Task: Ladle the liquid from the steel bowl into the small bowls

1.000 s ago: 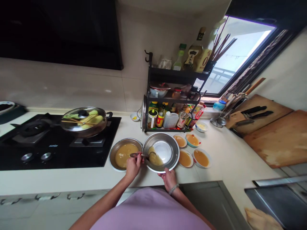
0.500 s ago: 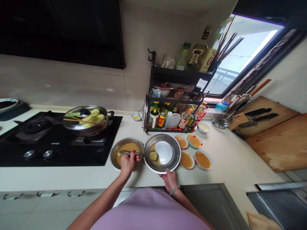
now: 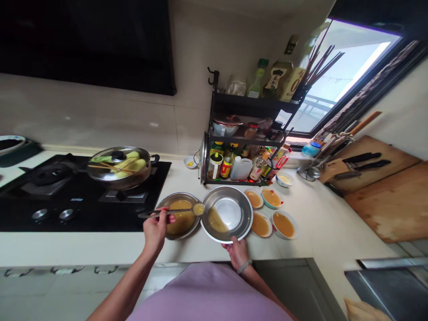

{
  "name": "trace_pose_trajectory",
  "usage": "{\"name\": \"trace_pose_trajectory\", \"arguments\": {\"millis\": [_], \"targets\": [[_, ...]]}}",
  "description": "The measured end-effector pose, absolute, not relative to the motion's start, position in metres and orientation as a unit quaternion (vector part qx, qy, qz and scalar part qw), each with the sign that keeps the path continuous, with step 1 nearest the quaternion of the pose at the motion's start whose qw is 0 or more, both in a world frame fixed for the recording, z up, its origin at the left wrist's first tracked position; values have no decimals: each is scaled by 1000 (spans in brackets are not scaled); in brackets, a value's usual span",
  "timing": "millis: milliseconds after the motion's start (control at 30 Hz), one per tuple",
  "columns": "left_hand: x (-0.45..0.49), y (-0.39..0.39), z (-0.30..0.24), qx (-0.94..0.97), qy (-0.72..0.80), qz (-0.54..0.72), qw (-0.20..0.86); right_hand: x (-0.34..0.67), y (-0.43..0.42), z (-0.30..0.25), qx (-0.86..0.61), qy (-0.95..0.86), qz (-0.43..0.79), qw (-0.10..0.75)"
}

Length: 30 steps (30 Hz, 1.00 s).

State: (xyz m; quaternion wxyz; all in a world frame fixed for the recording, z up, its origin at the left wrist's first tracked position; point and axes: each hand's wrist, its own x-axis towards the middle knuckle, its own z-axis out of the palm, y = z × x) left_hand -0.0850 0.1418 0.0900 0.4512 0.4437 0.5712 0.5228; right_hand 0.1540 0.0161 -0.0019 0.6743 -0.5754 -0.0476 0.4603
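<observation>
My left hand (image 3: 155,227) is closed round the handle of a metal ladle (image 3: 174,210). The ladle's scoop, full of yellow-brown liquid, hangs over the right rim of a steel bowl (image 3: 177,217) that holds the same liquid. My right hand (image 3: 238,250) grips the near rim of a larger steel bowl (image 3: 230,214) to the right, which is tilted toward me with a little liquid pooled at its left side. Several small bowls (image 3: 272,218) of the liquid stand to the right of it.
A black gas hob (image 3: 67,200) at the left carries a lidded pan (image 3: 118,167) with corn cobs. A black rack (image 3: 245,142) of bottles and jars stands behind the bowls. Wooden boards and knives (image 3: 364,165) lie at the right. The counter edge runs just in front of me.
The ladle has lifted out of the large right bowl and moved left, now full over the left bowl's rim. My left hand moved left with it. My right hand stayed on the large bowl.
</observation>
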Motion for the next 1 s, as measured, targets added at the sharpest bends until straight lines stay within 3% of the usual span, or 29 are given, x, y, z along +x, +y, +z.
{"name": "trace_pose_trajectory", "arguments": {"millis": [267, 400, 567, 1000], "targets": [[-116, 128, 98, 624, 579, 492, 185, 154, 17, -1, -582, -55, 457, 670], [-119, 121, 99, 688, 506, 502, 133, 153, 17, 0, -580, -62, 458, 671], [-118, 120, 93, 732, 448, 502, 107, 152, 17, 1, -578, -54, 450, 678], [-36, 115, 73, 796, 332, 463, 204, 151, 18, -3, -573, -63, 450, 682]]}}
